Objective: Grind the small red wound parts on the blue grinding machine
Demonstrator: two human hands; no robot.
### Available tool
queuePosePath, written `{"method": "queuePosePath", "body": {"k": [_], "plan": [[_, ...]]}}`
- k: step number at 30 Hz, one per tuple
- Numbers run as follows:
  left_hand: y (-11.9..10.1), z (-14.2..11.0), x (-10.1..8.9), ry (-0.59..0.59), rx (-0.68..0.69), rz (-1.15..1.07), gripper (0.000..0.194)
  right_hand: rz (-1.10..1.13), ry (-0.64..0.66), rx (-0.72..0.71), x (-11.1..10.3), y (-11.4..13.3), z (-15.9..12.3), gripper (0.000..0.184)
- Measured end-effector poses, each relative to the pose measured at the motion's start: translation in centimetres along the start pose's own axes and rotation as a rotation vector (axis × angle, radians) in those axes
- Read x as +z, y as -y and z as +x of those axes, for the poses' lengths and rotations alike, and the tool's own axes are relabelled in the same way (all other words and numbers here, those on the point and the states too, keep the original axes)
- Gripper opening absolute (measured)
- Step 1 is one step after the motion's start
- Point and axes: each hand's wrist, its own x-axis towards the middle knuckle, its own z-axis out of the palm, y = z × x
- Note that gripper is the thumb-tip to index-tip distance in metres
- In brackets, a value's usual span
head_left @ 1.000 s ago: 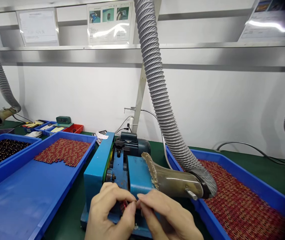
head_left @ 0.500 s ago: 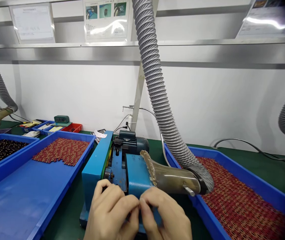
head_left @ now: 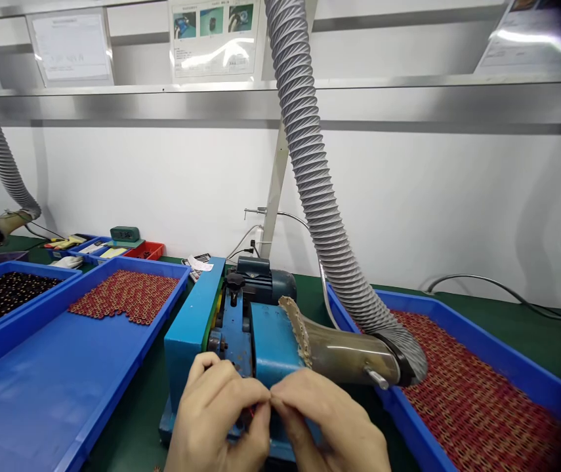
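Logging the head view, the only view. Left hand (head_left: 214, 410) and right hand (head_left: 324, 419) sit low at centre, in front of the blue machine (head_left: 273, 347). Both are curled inward, not spread, with the fingertips pressed together at the machine's front face. A red speck (head_left: 251, 412) shows just beside the left thumb, mostly hidden by the fingers. It is too small to identify, and I cannot tell which hand pinches it, or whether either does.

The machine stands on the bench, with a motor (head_left: 260, 278) at its rear. To its right, against its side, is a tan dust hood (head_left: 346, 354) with a frayed, crusted mouth. A ribbed duct (head_left: 304, 170) rises from the hood to the top of the frame.

Right of the hands, the right tray (head_left: 481, 347) is densely covered with red rings (head_left: 477, 393) in close rows, reaching to its far corner. Left of the machine, the middle tray (head_left: 113, 347) holds a much smaller patch of red rings (head_left: 125, 296) at its far end, and most of its floor shows bare blue. At far left, the left tray (head_left: 14, 265) holds a packed layer of dark rings (head_left: 4, 298).

Progress, as judged from the layout: the right tray's stock is large and the middle tray's patch is small. What each tray stands for cannot be read from the frame.
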Motion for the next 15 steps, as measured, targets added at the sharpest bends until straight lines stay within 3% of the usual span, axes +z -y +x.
{"method": "queuePosePath", "body": {"k": [2,5,7,10,13,15], "plan": [[-0.1,-0.4,0.5,-0.031,0.064,0.137,0.022,0.031,0.004,0.198,0.2,0.4,-0.1,0.019],[-0.3,-0.8,1.1,-0.09,0.092,0.263,0.023,0.405,0.106,0.626,0.1,0.7,-0.1,0.037],[-0.4,-0.8,1.3,-0.127,0.063,0.224,0.025,0.582,0.093,0.703,-0.2,0.6,0.0,0.042],[-0.4,-0.4,1.1,-0.155,-0.021,0.028,0.024,0.4,-0.028,0.386,-0.6,0.2,0.1,0.012],[-0.3,-0.2,0.7,-0.09,-0.054,-0.086,0.022,0.176,-0.012,0.027,-0.4,-0.1,0.1,0.032],[-0.2,-0.2,0.5,-0.055,-0.006,-0.03,0.024,0.06,-0.018,-0.039,0.1,0.0,-0.1,0.025]]}}
